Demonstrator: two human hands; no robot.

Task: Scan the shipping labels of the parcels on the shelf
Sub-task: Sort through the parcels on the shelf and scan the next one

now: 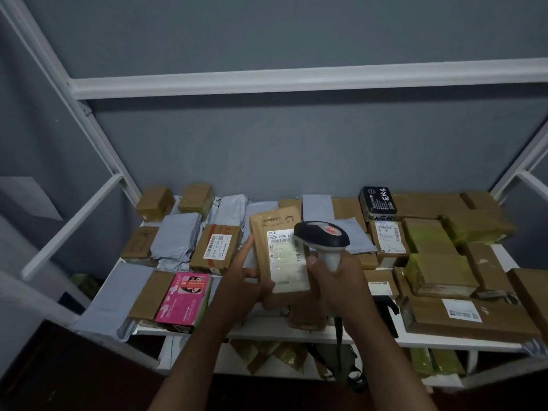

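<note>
**Both hands up over the shelf: padded mailer in the left, scanner in the right**

Forearms reach in from the bottom edge, side by side, and meet above the middle of the shelf. Left hand (pixel 247 284) holds the brown padded mailer (pixel 278 256) upright: its grip is narrow at the bottom left corner, thumb curled onto the front, while the forefinger lies straight along the mailer's left edge. A white shipping label (pixel 287 261) faces the camera on the mailer's front, its right side washed pale. Right hand (pixel 336 272) is wrapped tight round the white handle of the barcode scanner (pixel 321 238), a full-closed grip; the scanner's dark head sits just over the label's upper right part, and a red glow shows on the head's top. A dark cable hangs from the handle down past the shelf's edge.

Beneath the hands, the white shelf (pixel 296 333) is crowded with parcels. To the left lie a pink printed box (pixel 184 301), grey poly bags (pixel 176 238) and a brown carton with a red-striped label (pixel 215 247). To the right stand a black box with white lettering (pixel 377 200), tape-wrapped cartons with a yellow-green sheen (pixel 439 269), and a large flat carton bearing a white label (pixel 462 317) at the front right edge. More packets show on the level below.

White metal framing (pixel 296 80) runs up and across, against a dim grey-blue wall.
</note>
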